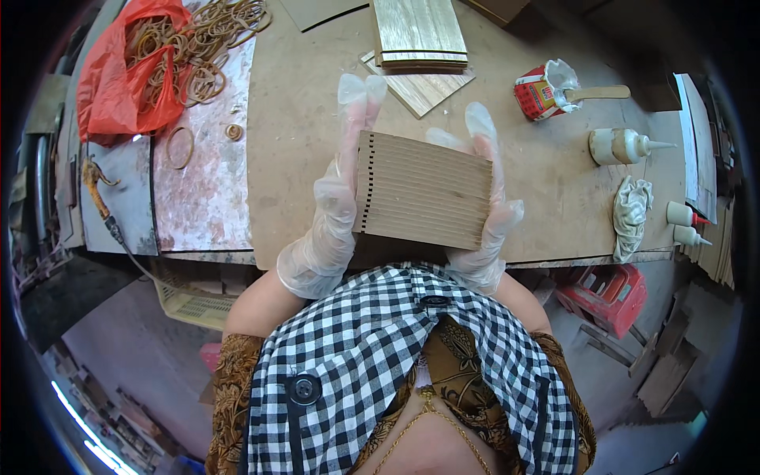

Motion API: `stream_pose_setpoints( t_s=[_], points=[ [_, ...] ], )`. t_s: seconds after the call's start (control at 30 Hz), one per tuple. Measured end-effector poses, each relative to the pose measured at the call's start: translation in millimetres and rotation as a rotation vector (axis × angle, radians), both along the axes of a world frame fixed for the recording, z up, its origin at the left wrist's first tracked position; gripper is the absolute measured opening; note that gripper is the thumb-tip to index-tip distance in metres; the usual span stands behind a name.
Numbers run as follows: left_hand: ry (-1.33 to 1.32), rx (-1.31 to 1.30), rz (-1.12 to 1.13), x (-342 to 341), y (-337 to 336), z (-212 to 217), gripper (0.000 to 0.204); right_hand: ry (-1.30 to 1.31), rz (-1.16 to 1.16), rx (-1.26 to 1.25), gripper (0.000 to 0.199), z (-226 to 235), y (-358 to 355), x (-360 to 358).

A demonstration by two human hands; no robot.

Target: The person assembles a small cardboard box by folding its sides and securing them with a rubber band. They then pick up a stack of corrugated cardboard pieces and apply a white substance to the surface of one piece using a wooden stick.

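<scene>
Between my gloved hands, above the near edge of the table, is a brown grooved wooden board [427, 190] with a row of dark notches along its left edge. It sits slightly tilted. My left hand [336, 186], in a clear plastic glove, presses on its left side with fingers stretched away from me. On the opposite side my right hand [492, 210], gloved too, grips the edge, its thumb by the near corner. The underside of the board is hidden. Beyond it lie a stack of pale wooden boards [419, 32] and a thin wooden panel [423, 89].
At far left, a red plastic bag [119, 87] spills rubber bands [207, 79], near a wire-fed hand tool [99, 190]. To the right stand a torn red-and-white tub [538, 91] with a wooden stick [602, 93], a glue bottle [621, 147], a rag [631, 218] and two small bottles [681, 214].
</scene>
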State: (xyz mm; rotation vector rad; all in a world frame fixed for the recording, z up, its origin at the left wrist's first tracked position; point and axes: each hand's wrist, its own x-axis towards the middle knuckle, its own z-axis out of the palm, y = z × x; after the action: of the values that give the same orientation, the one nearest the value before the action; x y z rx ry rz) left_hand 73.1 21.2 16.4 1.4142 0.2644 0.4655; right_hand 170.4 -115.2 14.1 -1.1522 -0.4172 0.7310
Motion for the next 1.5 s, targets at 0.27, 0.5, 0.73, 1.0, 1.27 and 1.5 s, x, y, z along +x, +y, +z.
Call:
stream_pose_setpoints(
  t_s=[0.27,0.5,0.73,1.0,1.27,1.5],
  points=[
    [-0.199,0.101,-0.092,-8.8,14.0,-21.7,0.125,0.117,-0.049,0.061,0.095,-4.9,-0.5,-4.3],
    [0.211,-0.597,-0.026,-2.6,9.1,-0.2,0.134,0.011,-0.103,0.097,0.071,-20.2,-3.1,-3.1],
    [0.251,-0.082,-0.216,5.5,33.8,24.9,0.112,0.33,-0.148,0.073,0.067,22.8,15.6,-1.0],
    [0.892,0.179,-0.774,60.7,84.9,105.6,0.076,0.312,0.07,-0.289,0.06,23.9,-39.9,-4.9],
    [1.027,0.276,-0.924,91.6,90.3,75.5,0.083,-0.026,-0.538,-0.112,0.061,26.6,-107.3,75.5],
    [0.834,1.109,-0.611,85.5,71.8,108.7,0.101,0.737,-0.403,0.795,0.087,-22.5,-124.4,181.4]
  ],
)
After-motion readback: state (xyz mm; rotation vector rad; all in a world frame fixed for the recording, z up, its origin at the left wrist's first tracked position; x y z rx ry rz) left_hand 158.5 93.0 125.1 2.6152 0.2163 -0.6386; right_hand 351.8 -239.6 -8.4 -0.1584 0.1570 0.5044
